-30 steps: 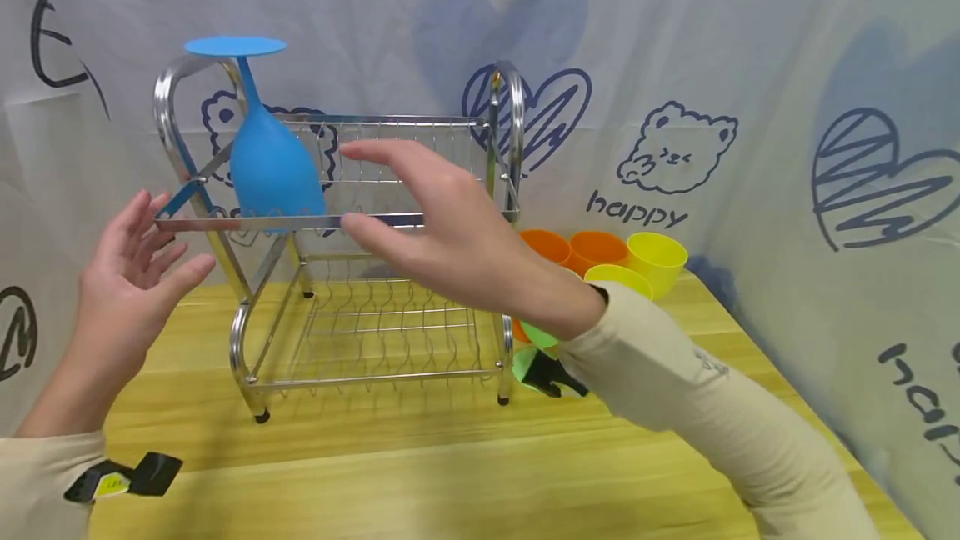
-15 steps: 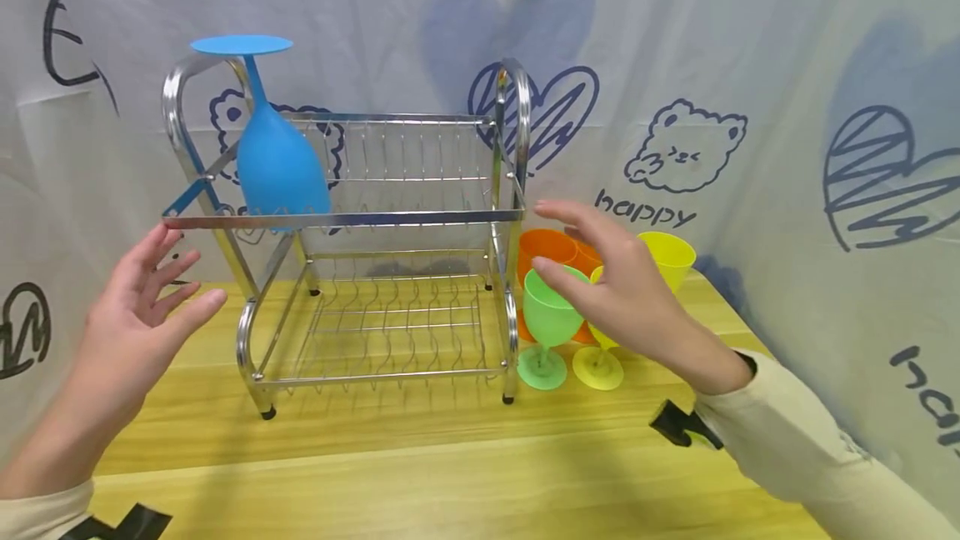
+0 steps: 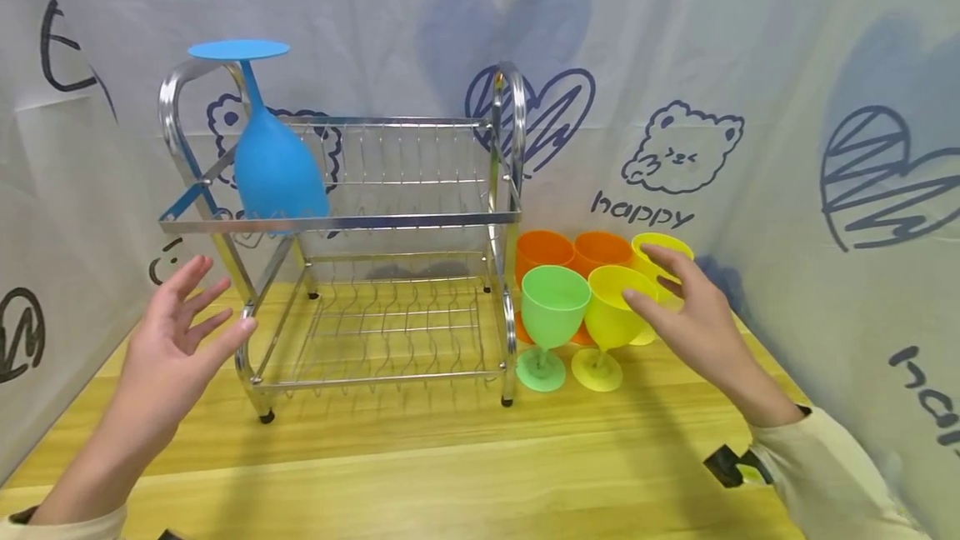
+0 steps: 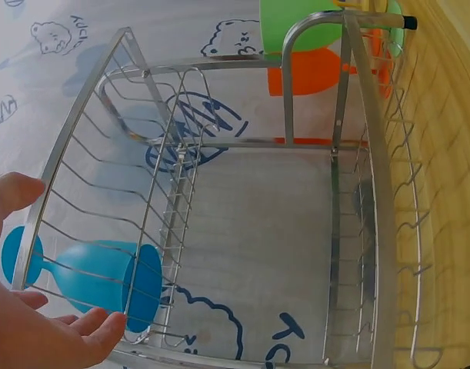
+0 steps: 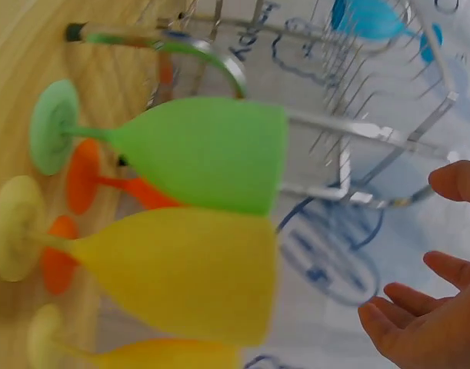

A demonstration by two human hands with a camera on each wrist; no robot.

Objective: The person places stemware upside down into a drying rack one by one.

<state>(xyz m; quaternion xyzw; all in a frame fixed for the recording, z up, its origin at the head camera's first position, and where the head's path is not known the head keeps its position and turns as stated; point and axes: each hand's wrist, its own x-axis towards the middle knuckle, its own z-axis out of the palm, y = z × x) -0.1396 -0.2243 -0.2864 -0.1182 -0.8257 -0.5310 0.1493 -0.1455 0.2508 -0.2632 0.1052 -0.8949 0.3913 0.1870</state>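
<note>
Upside down on the left of the rack's upper tier stands a blue goblet [image 3: 276, 165], its round base on top. The two-tier chrome dish rack [image 3: 382, 222] has a bare wire lower tier. My left hand [image 3: 180, 340], fingers spread and holding nothing, hovers in front of the rack's left side. On the right, my right hand [image 3: 697, 323] is held loosely open beside the front yellow goblet [image 3: 618, 307], overlapping its rim in the head view. Left of that goblet stands a green goblet [image 3: 555, 305], upright like it.
Two orange goblets [image 3: 545, 250] and another yellow goblet [image 3: 663, 243] stand behind the front pair, right of the rack. A wooden table [image 3: 420, 465] carries everything. White printed curtains [image 3: 675, 40] hang behind and along both sides.
My right hand has moved from beside the blue goblet, across the rack's front, to the goblets on the right. My left hand has come down and slightly right, away from the upper tier.
</note>
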